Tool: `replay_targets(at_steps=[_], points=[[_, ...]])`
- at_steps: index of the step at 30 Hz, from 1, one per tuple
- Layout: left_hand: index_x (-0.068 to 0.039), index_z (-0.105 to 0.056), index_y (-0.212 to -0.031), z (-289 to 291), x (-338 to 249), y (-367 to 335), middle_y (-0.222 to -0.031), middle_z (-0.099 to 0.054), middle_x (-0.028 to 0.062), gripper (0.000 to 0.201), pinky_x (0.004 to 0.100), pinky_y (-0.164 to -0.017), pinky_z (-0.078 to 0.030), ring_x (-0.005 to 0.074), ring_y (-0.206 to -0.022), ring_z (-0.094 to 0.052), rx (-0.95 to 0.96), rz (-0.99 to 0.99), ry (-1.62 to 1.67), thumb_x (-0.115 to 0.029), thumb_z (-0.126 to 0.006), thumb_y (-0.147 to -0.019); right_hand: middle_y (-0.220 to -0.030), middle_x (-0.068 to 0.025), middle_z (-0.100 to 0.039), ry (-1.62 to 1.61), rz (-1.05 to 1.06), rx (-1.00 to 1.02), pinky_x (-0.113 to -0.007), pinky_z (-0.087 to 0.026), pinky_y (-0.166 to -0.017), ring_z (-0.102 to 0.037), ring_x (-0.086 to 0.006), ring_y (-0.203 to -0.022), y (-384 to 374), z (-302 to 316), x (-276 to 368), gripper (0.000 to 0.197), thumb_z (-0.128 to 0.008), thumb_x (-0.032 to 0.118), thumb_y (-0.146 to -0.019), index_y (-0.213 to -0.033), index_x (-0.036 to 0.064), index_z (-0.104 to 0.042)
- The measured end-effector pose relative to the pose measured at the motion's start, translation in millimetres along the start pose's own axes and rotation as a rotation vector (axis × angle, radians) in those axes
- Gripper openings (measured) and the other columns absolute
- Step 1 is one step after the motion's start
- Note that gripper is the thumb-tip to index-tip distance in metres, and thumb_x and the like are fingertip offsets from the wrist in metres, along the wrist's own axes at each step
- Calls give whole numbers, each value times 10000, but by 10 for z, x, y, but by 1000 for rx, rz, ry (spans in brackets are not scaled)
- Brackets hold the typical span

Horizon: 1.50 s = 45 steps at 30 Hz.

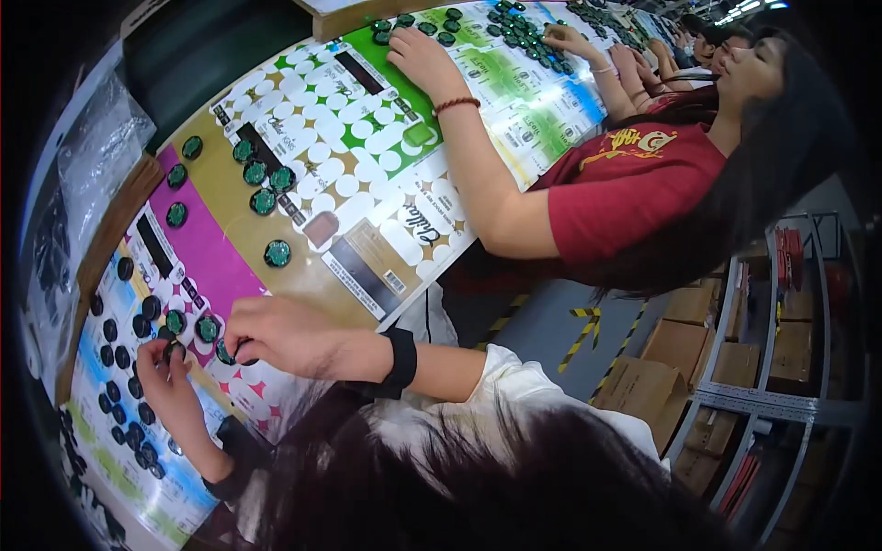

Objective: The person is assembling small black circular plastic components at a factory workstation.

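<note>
Head view: left grip (172,390) pinches a dark disc (172,350), right grip (292,340) nips a second disc (244,350), over lettered, barcoded sheeting (225,216).

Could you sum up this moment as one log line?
left hand: pinching dark disc | right hand: fingertips at green-black disc | around: more discs, printed sheets

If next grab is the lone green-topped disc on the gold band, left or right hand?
Probably the right hand: it is nearer that green-topped disc, above it in view. The left hand is farther, to the lower left. Both have fingers at other discs, so neither looks free.
</note>
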<state>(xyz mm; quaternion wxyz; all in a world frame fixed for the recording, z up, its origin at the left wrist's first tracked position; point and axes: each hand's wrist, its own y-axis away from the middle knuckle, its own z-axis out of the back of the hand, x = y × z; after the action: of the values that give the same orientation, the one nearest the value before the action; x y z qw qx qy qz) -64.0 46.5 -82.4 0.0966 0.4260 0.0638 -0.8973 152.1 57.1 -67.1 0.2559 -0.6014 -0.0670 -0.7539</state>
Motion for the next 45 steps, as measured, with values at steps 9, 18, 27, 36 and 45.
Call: replay_targets(at_steps=[9, 18, 27, 36, 45], points=[[-16, -424, -1037, -72, -379, 228, -974, -498, 81, 234, 246, -713, -445, 141, -896, -498, 388, 37, 540, 29, -411, -807, -769, -56, -492, -122, 78, 105, -284, -413, -565, -514, -186, -642, -100, 167, 274, 161, -621, 65, -679, -833, 64, -576], [14, -452, -1040, -181, -936, 359, -910, -536, 76, 216, 222, -603, -468, 109, -745, -530, 440, 175, 948, 9, -433, -825, -756, -48, -526, -43, 49, -41, -215, -426, -566, -519, -109, -650, -168, 336, 316, 269, -664, -13, -603, -858, 7, -581], [34, -510, -977, -153, -1004, 411, -679, -539, 53, 190, 198, -513, -425, 90, -547, -509, 387, 195, 936, -13, -513, -793, -775, -67, -562, 167, 118, -67, -202, -404, -562, -516, -114, -639, -150, 353, 381, 269, -662, -36, -576, -834, 0, -594], [25, -502, -976, -199, -1017, 392, -607, -522, 49, 208, 179, -417, -351, 74, -480, -465, 332, 250, 1071, -13, -538, -775, -836, -94, -561, 375, 338, -81, -245, -437, -618, -540, -184, -714, -51, 351, 410, 381, -702, 18, -528, -892, 0, -590], [35, -450, -1042, -116, -990, 365, -724, -516, 64, 280, 181, -375, -317, 102, -505, -476, 442, 264, 982, -33, -525, -781, -878, -103, -561, 459, 417, -46, -278, -453, -664, -546, -207, -770, 0, 373, 385, 424, -699, 16, -524, -931, -11, -585]])
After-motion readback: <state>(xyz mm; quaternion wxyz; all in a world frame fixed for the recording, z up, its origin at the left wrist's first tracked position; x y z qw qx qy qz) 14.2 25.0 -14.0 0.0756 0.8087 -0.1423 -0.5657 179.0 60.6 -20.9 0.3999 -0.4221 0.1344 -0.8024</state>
